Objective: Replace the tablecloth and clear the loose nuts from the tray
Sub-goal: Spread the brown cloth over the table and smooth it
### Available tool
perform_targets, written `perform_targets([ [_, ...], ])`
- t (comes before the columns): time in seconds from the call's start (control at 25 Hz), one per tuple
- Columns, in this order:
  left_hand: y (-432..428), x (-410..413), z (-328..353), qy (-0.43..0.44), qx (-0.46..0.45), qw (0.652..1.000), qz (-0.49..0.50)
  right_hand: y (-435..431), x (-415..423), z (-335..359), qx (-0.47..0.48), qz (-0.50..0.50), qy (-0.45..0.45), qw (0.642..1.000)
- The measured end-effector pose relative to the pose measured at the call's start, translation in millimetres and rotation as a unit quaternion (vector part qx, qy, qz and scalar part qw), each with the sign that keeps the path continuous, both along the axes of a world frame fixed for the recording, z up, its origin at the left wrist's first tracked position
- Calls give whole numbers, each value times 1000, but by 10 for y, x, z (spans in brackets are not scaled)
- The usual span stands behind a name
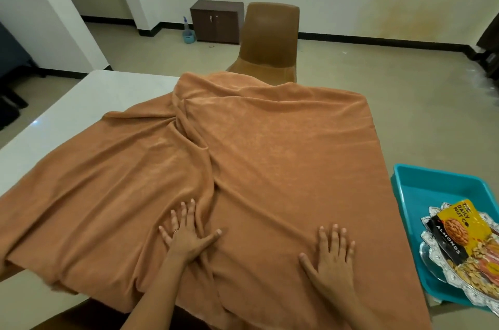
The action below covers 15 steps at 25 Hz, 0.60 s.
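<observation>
We press our left hand [186,232] and right hand [333,257] flat, fingers spread, on the rumpled orange tablecloth [270,154] covering the white table [81,103]; it looks soft, light, best pulled by its edges.

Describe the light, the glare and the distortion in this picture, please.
Head view: soft, even light, with only faint shadows beside the left hand and right hand on the cloth; head view: a small glare spot on the bare table at left; head view: the wide lens bends the table's edges; the packet print reads sharp.
</observation>
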<state>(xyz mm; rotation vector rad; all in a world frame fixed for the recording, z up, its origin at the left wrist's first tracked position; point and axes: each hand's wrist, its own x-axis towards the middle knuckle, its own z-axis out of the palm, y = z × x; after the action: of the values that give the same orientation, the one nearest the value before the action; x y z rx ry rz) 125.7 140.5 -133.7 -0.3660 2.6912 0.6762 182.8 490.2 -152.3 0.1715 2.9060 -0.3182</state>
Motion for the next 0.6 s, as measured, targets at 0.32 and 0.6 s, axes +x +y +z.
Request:
perform_targets([
  [0.32,-820,55,109,201,-65,968,137,-1879,-451,98,-83,105,67,989],
  [0.6,-2167,-7,-95,-3,-99,990,104,-2084,-165,-192,-17,63,107,992],
])
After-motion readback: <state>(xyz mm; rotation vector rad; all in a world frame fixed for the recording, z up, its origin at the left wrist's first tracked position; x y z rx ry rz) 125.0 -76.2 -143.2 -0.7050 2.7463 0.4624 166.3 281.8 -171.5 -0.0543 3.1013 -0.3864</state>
